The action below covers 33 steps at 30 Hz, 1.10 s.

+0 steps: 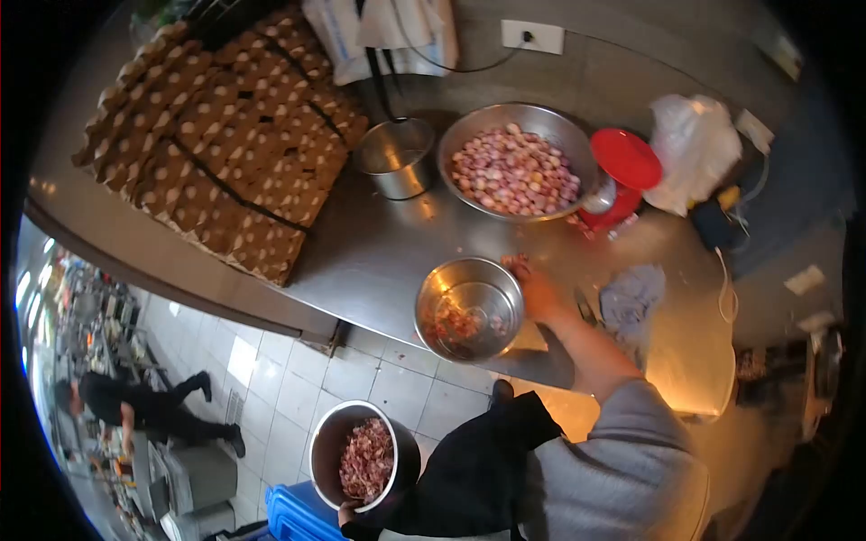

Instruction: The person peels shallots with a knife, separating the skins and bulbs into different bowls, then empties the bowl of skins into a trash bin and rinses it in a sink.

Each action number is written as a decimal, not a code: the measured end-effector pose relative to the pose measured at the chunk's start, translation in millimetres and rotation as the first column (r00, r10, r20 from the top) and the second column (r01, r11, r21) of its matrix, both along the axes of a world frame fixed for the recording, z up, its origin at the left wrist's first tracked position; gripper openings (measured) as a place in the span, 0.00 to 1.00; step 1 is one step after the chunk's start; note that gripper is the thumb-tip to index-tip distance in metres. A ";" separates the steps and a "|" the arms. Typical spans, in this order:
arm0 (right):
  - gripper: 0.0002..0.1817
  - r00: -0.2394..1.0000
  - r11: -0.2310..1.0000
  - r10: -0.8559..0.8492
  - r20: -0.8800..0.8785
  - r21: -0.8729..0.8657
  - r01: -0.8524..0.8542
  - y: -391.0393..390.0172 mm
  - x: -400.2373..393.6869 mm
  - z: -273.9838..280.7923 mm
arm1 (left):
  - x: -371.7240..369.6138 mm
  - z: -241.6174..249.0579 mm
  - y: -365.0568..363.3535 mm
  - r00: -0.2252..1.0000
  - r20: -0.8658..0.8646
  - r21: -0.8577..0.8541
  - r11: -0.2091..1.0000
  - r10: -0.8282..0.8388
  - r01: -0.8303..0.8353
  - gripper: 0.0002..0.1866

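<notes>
My right hand point(536, 292) is beside the right rim of a steel pot point(429, 346), on the steel table. Its fingers look curled near reddish bits, but blur hides what they hold. Reddish skins point(454, 323) lie in the bottom of that pot. Lower left, my left hand point(346, 514) is closed on the near rim of a tall steel pot point(323, 440), mostly hidden below it. Reddish-brown skins point(367, 460) are heaped inside. A wide steel bowl point(448, 187) full of pinkish shallots point(514, 171) stands at the back of the table.
Stacked egg trays point(216, 153) tied with dark straps stand left. A small steel pot point(397, 167), a red scale point(625, 159), a white plastic bag point(695, 149) and a grey cloth point(633, 298) are on the table point(379, 243). A blue bin point(302, 516) is below; a person point(144, 401) walks farther off.
</notes>
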State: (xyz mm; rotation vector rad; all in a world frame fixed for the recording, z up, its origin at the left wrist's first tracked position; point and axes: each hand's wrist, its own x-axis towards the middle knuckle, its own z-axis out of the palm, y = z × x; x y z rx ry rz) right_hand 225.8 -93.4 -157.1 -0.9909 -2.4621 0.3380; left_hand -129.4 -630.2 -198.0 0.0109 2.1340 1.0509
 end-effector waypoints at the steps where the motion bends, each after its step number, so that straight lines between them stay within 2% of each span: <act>1: 0.11 0.991 0.985 -0.126 -0.036 0.113 0.129 -29.2 9.6 -5.5 | -7.7 -3.7 9.4 0.998 -0.024 0.021 0.998 -0.061 0.062 0.12; 3: 0.11 0.963 0.958 -0.236 -0.128 0.137 0.253 -85.2 17.2 -4.0 | -22.3 -13.3 24.5 0.962 -0.126 0.046 0.967 -0.243 0.251 0.13; 4: 0.12 0.941 0.938 -0.290 -0.172 0.147 0.315 -111.6 19.0 -1.7 | -27.8 -16.5 29.8 0.905 -0.213 0.036 0.923 -0.368 0.383 0.13; 5: 0.11 0.934 0.928 -0.316 -0.167 0.152 0.341 -135.6 23.1 -3.4 | -33.4 -20.5 35.8 0.808 -0.320 0.002 0.852 -0.495 0.523 0.14; 7: 0.10 0.919 0.907 -0.366 -0.147 0.166 0.388 -181.5 32.4 -2.9 | -38.0 -18.3 49.3 0.447 -0.581 -0.143 0.626 -0.680 0.766 0.15; 8: 0.10 0.898 0.893 -0.405 -0.169 0.136 0.429 -204.4 32.7 -0.5 | -41.4 -20.6 55.1 0.263 -0.667 -0.211 0.515 -0.697 0.831 0.15; 9: 0.10 0.851 0.873 -0.477 -0.219 -0.009 0.487 -226.4 29.3 -3.0 | -19.2 6.2 72.3 0.348 -0.672 -0.107 0.551 -0.654 0.828 0.15; 10: 0.10 0.792 0.835 -0.550 -0.264 -0.153 0.528 -246.0 24.2 -9.1 | -20.1 -2.4 76.9 0.201 -0.749 -0.146 0.453 -0.632 0.880 0.12; 11: 0.10 0.725 0.783 -0.620 -0.300 -0.296 0.547 -262.5 20.6 -11.1 | -17.0 -3.3 84.2 0.377 -0.629 -0.004 0.488 -0.680 0.873 0.12; 12: 0.09 0.670 0.756 -0.647 -0.363 -0.419 0.503 -279.4 14.5 -4.8 | -6.6 -2.9 94.5 0.699 -0.268 0.249 0.653 -0.663 0.715 0.13; 13: 0.07 0.613 0.722 -0.673 -0.414 -0.546 0.425 -297.1 4.3 6.6 | 8.3 6.7 106.5 0.864 0.143 0.357 0.839 -0.483 0.410 0.15; 14: 0.06 0.554 0.682 -0.698 -0.454 -0.658 0.321 -313.3 -1.7 17.7 | 23.4 13.3 115.7 0.876 0.329 0.312 0.916 -0.353 0.252 0.17; 15: 0.04 0.581 0.716 -0.662 -0.473 -0.630 0.302 -328.4 -5.0 26.4 | 41.2 17.9 123.0 0.858 0.346 0.355 0.900 -0.379 0.254 0.18; 16: 0.06 0.613 0.765 -0.612 -0.500 -0.570 0.300 -341.0 -6.4 33.3 | 57.3 13.7 129.5 0.839 0.309 0.341 0.875 -0.449 0.343 0.12; 17: 0.09 0.635 0.807 -0.568 -0.523 -0.504 0.307 -355.3 -4.7 41.4 | 80.1 16.5 135.9 0.859 0.344 0.343 0.902 -0.380 0.262 0.10; 18: 0.14 0.615 0.792 -0.565 -0.549 -0.570 0.219 -370.8 -2.0 59.5 | 86.9 6.7 137.6 0.793 0.336 0.340 0.851 -0.508 0.400 0.12; 19: 0.14 0.625 0.786 -0.580 -0.523 -0.562 0.259 -385.3 7.8 66.6 | 112.9 28.0 139.6 0.745 0.337 0.402 0.804 -0.575 0.439 0.13; 21: 0.16 0.642 0.773 -0.609 -0.465 -0.531 0.347 -412.9 36.4 81.9 | 152.8 37.7 140.1 0.659 0.353 0.478 0.733 -0.664 0.484 0.12; 22: 0.14 0.625 0.676 -0.702 -0.342 -0.597 0.432 -428.4 52.7 104.7 | 174.8 45.5 138.3 0.621 0.354 0.500 0.703 -0.699 0.506 0.11; 25: 0.12 0.453 0.599 -0.800 -0.394 -0.578 0.555 -478.6 108.3 88.6 | 239.6 65.3 130.6 0.527 0.334 0.554 0.615 -0.781 0.561 0.09; 26: 0.09 0.461 0.611 -0.790 -0.403 -0.465 0.640 -496.8 122.2 88.4 | 260.1 67.7 128.0 0.508 0.325 0.558 0.595 -0.798 0.578 0.09; 27: 0.08 0.489 0.561 -0.826 -0.282 -0.505 0.656 -520.0 139.0 112.6 | 287.8 70.9 121.8 0.483 0.316 0.565 0.571 -0.816 0.595 0.09; 28: 0.08 0.580 0.607 -0.782 -0.230 -0.497 0.621 -543.8 158.6 112.9 | 312.0 75.9 115.7 0.443 0.321 0.526 0.547 -0.837 0.651 0.11; 29: 0.10 0.627 0.649 -0.746 -0.224 -0.456 0.609 -568.2 174.4 108.7 | 339.3 79.1 108.5 0.395 0.357 0.547 0.532 -0.846 0.646 0.12; 30: 0.14 0.703 0.675 -0.698 -0.135 -0.451 0.584 -590.0 190.8 120.4 | 366.9 80.2 99.2 0.342 0.395 0.562 0.519 -0.852 0.644 0.14; 31: 0.17 0.732 0.692 -0.680 -0.037 -0.363 0.625 -614.7 205.6 114.5 | 396.8 80.0 89.7 0.288 0.435 0.573 0.509 -0.853 0.643 0.16; 32: 0.17 0.714 0.679 -0.699 0.036 -0.278 0.679 -635.2 222.1 114.3 | 428.2 76.0 80.9 0.263 0.472 0.545 0.514 -0.841 0.663 0.16; 33: 0.17 0.695 0.667 -0.711 0.106 -0.209 0.715 -640.5 233.6 115.3 | 455.4 74.8 80.6 0.214 0.468 0.534 0.467 -0.857 0.705 0.15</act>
